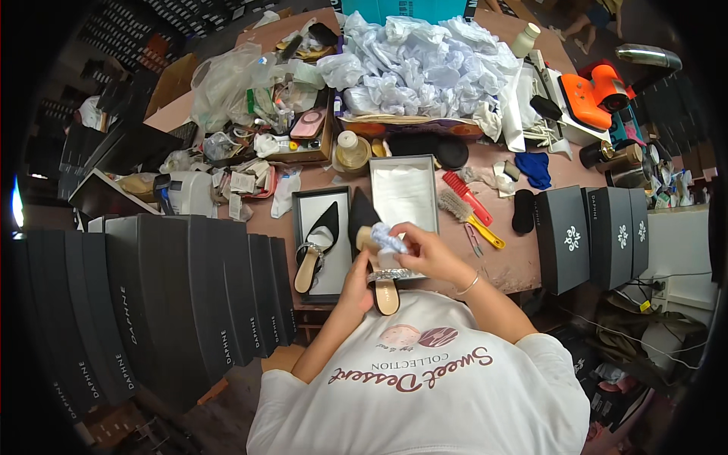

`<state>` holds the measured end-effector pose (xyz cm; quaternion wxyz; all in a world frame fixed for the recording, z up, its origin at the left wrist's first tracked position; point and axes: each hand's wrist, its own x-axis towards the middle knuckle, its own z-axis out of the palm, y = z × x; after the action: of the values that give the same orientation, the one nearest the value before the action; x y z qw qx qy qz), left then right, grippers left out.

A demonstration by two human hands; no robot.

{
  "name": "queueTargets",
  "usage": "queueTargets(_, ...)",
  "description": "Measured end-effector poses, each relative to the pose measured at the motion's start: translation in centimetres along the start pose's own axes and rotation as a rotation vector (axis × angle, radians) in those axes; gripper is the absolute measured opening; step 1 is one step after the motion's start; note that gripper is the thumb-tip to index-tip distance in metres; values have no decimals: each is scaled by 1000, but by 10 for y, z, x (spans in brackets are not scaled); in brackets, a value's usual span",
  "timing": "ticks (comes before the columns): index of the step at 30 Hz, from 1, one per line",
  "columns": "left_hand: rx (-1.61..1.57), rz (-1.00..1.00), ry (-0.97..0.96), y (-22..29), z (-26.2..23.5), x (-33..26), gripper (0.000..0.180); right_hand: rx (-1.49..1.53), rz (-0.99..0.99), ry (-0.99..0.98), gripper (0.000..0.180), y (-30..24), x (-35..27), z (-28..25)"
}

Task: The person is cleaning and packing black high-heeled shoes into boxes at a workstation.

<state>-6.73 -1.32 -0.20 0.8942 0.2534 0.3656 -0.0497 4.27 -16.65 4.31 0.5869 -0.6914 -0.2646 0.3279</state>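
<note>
A black pointed shoe (369, 250), toe away, was gripped by the left hand (355, 287) while crumpled paper (388, 238) was pinched by the right hand (425, 254).

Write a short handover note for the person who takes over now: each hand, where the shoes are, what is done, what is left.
Left hand holds the black pointed shoe from below. Right hand presses a wad of white tissue paper at its opening. The other shoe already lies in the open box. Done: one shoe boxed. Left: the held shoe is not yet boxed; the lid is off.
</note>
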Motion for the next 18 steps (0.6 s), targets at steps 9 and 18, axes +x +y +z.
queueTargets(9, -120, -156, 26, 39, -51, -17, 36, -654, 156, -182, 39, 29, 20, -50)
queueTargets(18, -170, -149, 91, 40, -48, -11, 37, -1012, 97, -109, 53, 68, 97, -37)
